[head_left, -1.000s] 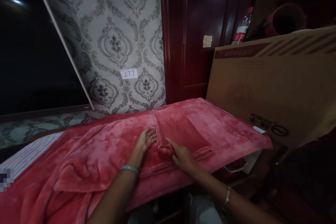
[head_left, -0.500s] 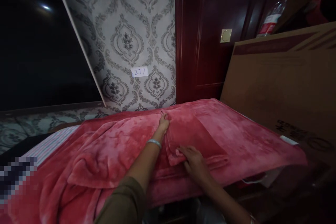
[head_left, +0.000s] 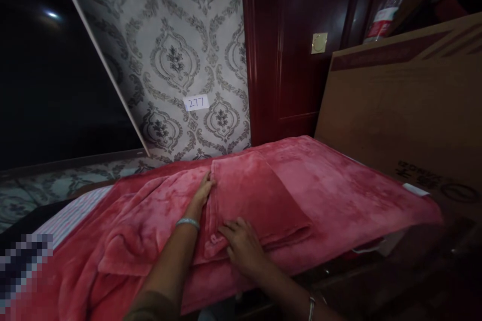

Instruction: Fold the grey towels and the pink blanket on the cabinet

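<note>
A plush red blanket [head_left: 324, 185] lies spread over a bed, with a folded flap [head_left: 252, 198] on top near the middle. My left hand [head_left: 203, 193] rests flat along the flap's left edge, fingers pointing away from me; a bracelet shows on its wrist. My right hand [head_left: 243, 243] presses down on the flap's near corner with fingers spread. Neither hand grips the cloth as far as I can see.
A big cardboard box [head_left: 399, 105] leans at the right of the bed. Dark red wooden panelling [head_left: 286, 50] and patterned wallpaper with a label "277" [head_left: 196, 103] stand behind. A plastic bottle [head_left: 386, 7] sits behind the box. Striped bedding [head_left: 71, 213] shows at left.
My left hand has drawn back from the flap's far corner along its left edge. My right hand has slid left to the near corner. The flap lies flatter and wider.
</note>
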Demonstrator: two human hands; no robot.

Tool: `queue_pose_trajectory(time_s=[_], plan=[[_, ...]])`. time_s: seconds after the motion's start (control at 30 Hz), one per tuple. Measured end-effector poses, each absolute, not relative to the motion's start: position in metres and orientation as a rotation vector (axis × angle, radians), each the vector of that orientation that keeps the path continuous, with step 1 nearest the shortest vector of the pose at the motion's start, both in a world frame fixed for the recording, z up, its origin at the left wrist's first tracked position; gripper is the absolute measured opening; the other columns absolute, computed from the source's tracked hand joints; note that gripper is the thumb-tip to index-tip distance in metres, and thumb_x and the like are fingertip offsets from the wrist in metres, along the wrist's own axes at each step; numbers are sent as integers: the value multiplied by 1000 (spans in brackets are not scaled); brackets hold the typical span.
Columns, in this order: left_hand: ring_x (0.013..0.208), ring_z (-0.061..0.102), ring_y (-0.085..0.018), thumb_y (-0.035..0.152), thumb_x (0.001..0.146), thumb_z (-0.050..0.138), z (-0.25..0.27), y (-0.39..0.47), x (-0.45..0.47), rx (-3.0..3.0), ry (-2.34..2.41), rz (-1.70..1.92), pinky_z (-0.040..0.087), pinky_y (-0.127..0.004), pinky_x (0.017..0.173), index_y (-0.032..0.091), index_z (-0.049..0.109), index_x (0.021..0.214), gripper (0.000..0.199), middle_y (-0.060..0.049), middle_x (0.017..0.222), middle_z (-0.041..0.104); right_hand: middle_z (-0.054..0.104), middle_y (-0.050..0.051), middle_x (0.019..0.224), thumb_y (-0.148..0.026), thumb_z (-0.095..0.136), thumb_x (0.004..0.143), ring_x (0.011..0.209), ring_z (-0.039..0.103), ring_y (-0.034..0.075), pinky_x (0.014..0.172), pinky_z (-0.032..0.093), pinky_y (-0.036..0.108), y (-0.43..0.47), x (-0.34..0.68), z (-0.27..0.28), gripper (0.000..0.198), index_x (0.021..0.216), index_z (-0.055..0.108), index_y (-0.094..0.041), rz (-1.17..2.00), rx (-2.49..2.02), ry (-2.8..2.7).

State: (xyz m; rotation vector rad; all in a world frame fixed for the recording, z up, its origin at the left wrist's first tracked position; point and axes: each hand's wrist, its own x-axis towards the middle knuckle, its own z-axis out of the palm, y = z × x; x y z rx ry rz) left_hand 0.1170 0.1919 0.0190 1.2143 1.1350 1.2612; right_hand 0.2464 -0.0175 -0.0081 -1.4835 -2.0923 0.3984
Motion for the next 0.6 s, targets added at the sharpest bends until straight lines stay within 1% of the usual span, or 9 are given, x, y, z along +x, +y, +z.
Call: queue_pose_trajectory(time_s=[0.07, 0.17, 0.23, 0.3, 0.43, 0.5, 0.6], plan=[[102, 69, -28, 19, 66, 80, 10, 194, 117, 1201, 1161, 1269, 56, -39, 93, 23, 68, 118, 53, -9, 114, 73, 62, 4, 141, -11, 55, 81, 122, 53, 24, 106, 40, 41, -18, 248, -11, 54, 131, 67, -29, 391, -1499, -2097], [112, 67, -29, 11, 61, 80, 3, 203, 123, 1191, 1216, 1263, 54, -39, 98, 22, 65, 127, 69, -11, 130, 68, 60, 4, 143, -12, 55, 83, 126, 50, 25, 108, 38, 42, -18, 249, -11, 55, 134, 66, -28, 389, -1524, -2094], [116, 65, -29, 7, 60, 77, 1, 209, 128, 1185, 1253, 1248, 53, -38, 98, 21, 60, 135, 78, -11, 136, 65, 59, 4, 145, -12, 55, 84, 127, 49, 25, 109, 37, 43, -18, 249, -9, 55, 135, 64, -28, 400, -1534, -2086], [110, 67, -27, 9, 63, 74, 2, 214, 131, 1174, 1272, 1218, 56, -38, 94, 21, 54, 143, 83, -12, 133, 67, 60, 5, 144, -12, 54, 84, 126, 50, 25, 108, 38, 42, -18, 249, -8, 55, 135, 65, -27, 419, -1517, -2078], [87, 71, -24, 13, 69, 73, 13, 225, 134, 1174, 1260, 1175, 59, -37, 80, 20, 44, 152, 88, -12, 115, 73, 62, 5, 141, -11, 54, 82, 121, 53, 25, 104, 39, 41, -20, 250, -11, 55, 132, 67, -28, 415, -1484, -2057], [85, 71, -22, 11, 68, 73, 20, 231, 137, 1206, 1255, 1193, 59, -35, 79, 19, 46, 151, 87, -11, 109, 74, 62, 4, 141, -10, 54, 82, 121, 53, 25, 103, 40, 41, -20, 250, -15, 55, 132, 67, -29, 404, -1469, -2058], [89, 70, -22, 5, 65, 72, 26, 243, 143, 1271, 1270, 1229, 57, -33, 83, 18, 57, 141, 78, -9, 104, 74, 60, 3, 143, -10, 56, 80, 123, 52, 24, 103, 40, 40, -20, 250, -25, 56, 131, 66, -31, 381, -1454, -2064]])
